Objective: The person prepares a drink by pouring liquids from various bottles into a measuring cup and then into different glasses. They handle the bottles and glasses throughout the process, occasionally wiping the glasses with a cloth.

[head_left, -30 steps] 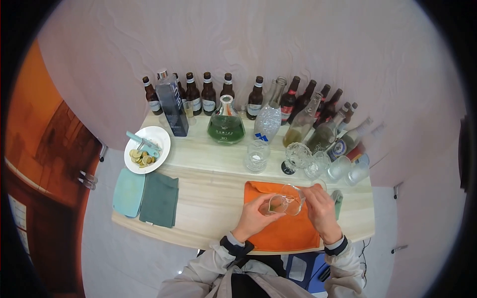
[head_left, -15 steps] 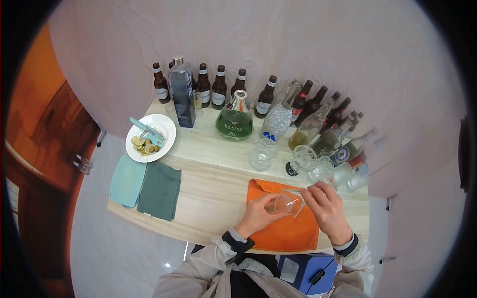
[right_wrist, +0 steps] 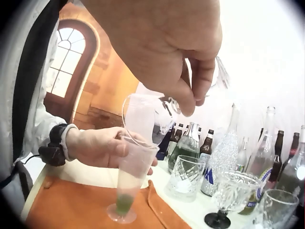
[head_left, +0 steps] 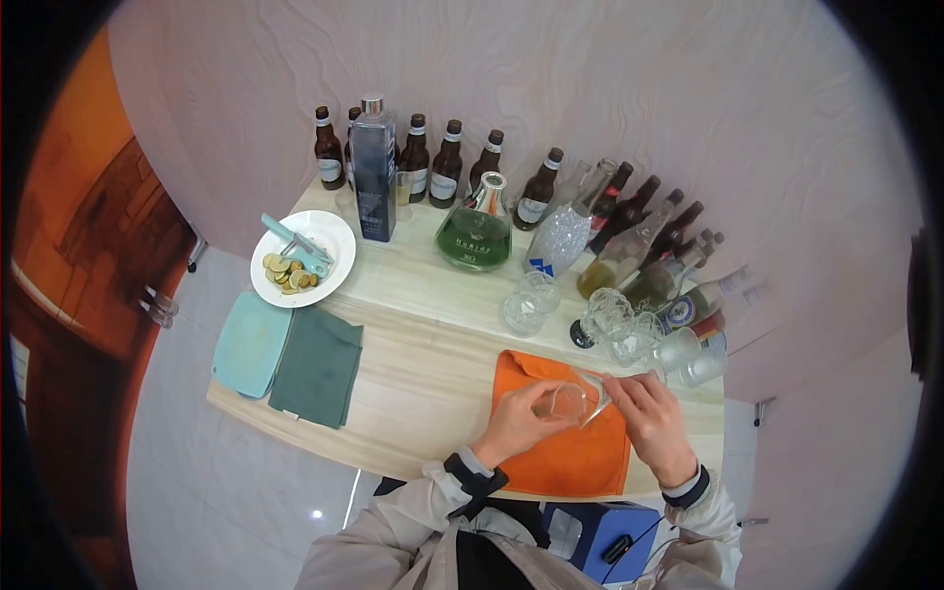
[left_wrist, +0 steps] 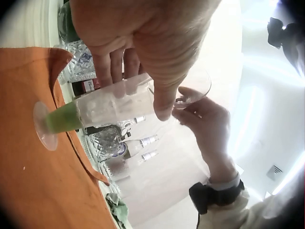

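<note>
My left hand (head_left: pixel 521 425) grips a tall footed glass (left_wrist: pixel 114 102) round its upper part, with green (left_wrist: pixel 63 118) in its narrow bottom. In the right wrist view this glass (right_wrist: pixel 133 171) stands nearly upright, its foot at the orange cloth (right_wrist: pixel 71 205). Thumb and fingers of my right hand (head_left: pixel 657 428) pinch a clear glass vessel (right_wrist: pixel 143 117), tilted with its rim at the mouth of the tall glass. Whether anything runs out of the vessel, I cannot tell. The right wrist view shows my left hand (right_wrist: pixel 97 145) below my right hand (right_wrist: pixel 167 43).
Cut-glass tumblers (head_left: pixel 531 303) and a black-footed goblet (head_left: pixel 607 313) stand just behind the cloth. Bottles line the back, among them a green decanter (head_left: pixel 475 236) and a tall blue bottle (head_left: pixel 375 177). At left are a plate (head_left: pixel 339 236) of lime pieces, a mint board (head_left: pixel 252 344) and a dark green cloth (head_left: pixel 320 369).
The head view has shifted, so the table appears turned. My right hand has tipped the clear vessel further over the tall glass. My left hand keeps its grip.
</note>
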{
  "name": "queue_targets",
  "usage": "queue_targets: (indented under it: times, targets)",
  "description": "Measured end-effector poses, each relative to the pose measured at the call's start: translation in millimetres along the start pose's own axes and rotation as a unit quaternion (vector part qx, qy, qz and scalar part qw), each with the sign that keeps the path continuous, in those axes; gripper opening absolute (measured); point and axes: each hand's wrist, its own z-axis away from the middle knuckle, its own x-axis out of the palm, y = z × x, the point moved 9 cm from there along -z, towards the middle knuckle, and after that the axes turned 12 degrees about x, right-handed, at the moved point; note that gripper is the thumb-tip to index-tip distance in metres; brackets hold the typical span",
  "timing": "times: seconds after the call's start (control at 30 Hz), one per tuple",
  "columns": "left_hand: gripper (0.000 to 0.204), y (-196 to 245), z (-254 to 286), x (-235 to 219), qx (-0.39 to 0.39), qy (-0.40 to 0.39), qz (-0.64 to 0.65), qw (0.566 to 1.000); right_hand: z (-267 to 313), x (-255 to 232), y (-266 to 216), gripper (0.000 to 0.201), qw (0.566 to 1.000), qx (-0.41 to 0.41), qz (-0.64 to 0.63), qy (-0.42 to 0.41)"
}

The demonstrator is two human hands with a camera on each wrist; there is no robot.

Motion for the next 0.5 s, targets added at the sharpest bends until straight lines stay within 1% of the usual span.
queue_targets:
  times: [0.07, 0.1, 0.17, 0.2, 0.27, 0.3, 0.37, 0.4, 0.47, 0.5]
  targets:
    - [0.059, -0.5, -0.9, -1.2, -0.002, 0.001, -0.001, 1.000, 2.5, 6.6, 15.4, 0.054, 0.999, 0.047, -0.021, -0.012]
    - [0.059, -0.7, -1.4, -1.1, -0.001, 0.007, -0.001, 1.000, 5.1, 9.5, 16.1, 0.054, 0.998, 0.049, -0.021, -0.017]
    - [0.058, -2.1, -1.5, -0.2, -0.003, 0.007, 0.009, 1.000, 12.2, 10.7, 23.6, 0.049, 0.995, 0.084, -0.046, -0.004]
    - [0.058, -2.4, -1.7, 0.2, -0.001, 0.005, 0.015, 1.000, 18.0, 15.3, 25.1, 0.049, 0.995, 0.089, -0.044, -0.009]
    - [0.057, -3.2, -1.4, 1.8, -0.001, 0.002, 0.012, 1.000, 33.5, 27.7, 40.5, 0.043, 0.977, 0.164, -0.133, -0.020]
    - [0.057, -1.0, -0.6, 1.4, 0.004, 0.002, 0.003, 1.000, 44.5, 36.3, 44.7, 0.043, 0.977, 0.168, -0.131, -0.029]
    - [0.057, -2.2, 0.3, -1.2, -0.013, 0.004, 0.000, 1.000, 73.7, 49.1, 76.8, 0.035, 0.939, 0.279, -0.201, 0.002]
    - [0.056, -1.1, 0.1, -0.2, -0.004, -0.006, -0.012, 1.000, 85.2, 55.0, 78.8, 0.035, 0.939, 0.281, -0.200, -0.004]
    - [0.056, -0.2, 0.0, 0.8, 0.003, -0.017, -0.023, 1.000, 111.4, 66.6, 91.1, 0.029, 0.909, 0.349, -0.229, -0.001]
    - [0.057, -0.6, 0.0, 0.8, 0.001, -0.018, -0.032, 0.999, 121.6, 73.0, 90.7, 0.029, 0.908, 0.351, -0.228, -0.002]
